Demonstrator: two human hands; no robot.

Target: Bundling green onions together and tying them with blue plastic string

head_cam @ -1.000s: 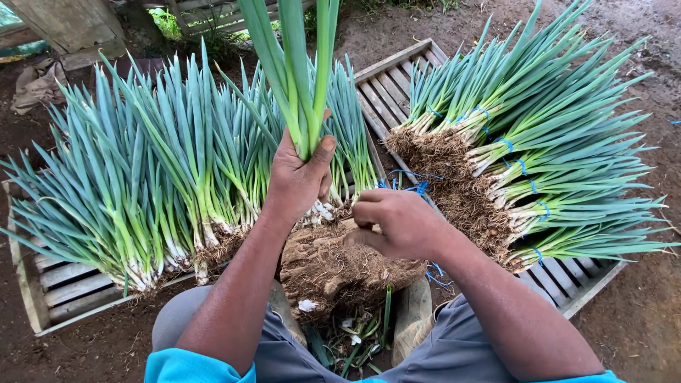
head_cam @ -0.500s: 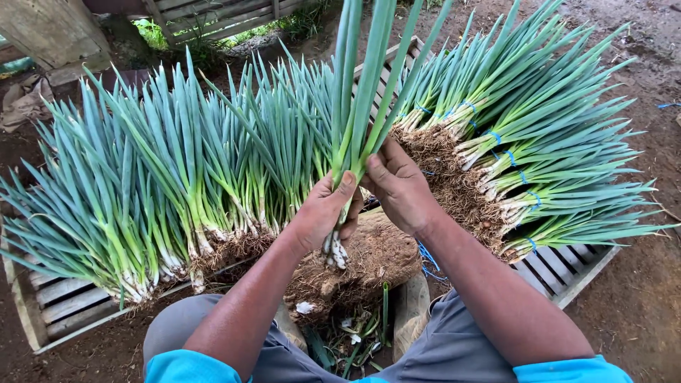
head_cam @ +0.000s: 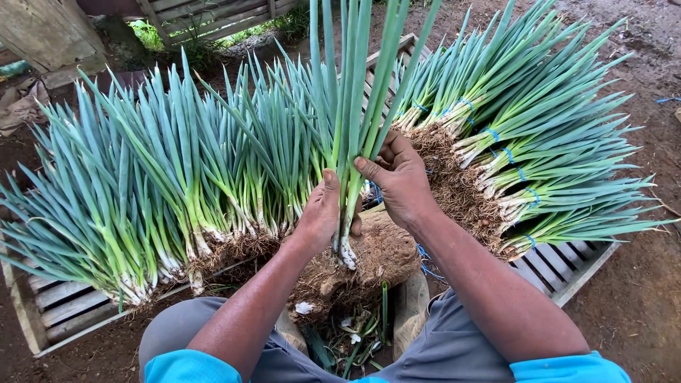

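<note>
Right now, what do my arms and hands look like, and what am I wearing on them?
Both forearms are bare, and the left hand and right hand wear no gloves, rings or watch. Bright blue short sleeves show at the bottom edge, above grey trousers.

A bunch of green onions (head_cam: 352, 135) stands upright, long green leaves fanning upward, white stalk bases with muddy roots at the bottom, above a soil-caked root clump (head_cam: 369, 266)

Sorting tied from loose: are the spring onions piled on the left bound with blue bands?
No, the left pile shows no ties, while blue bands wrap only the bundles stacked on the right.
</note>
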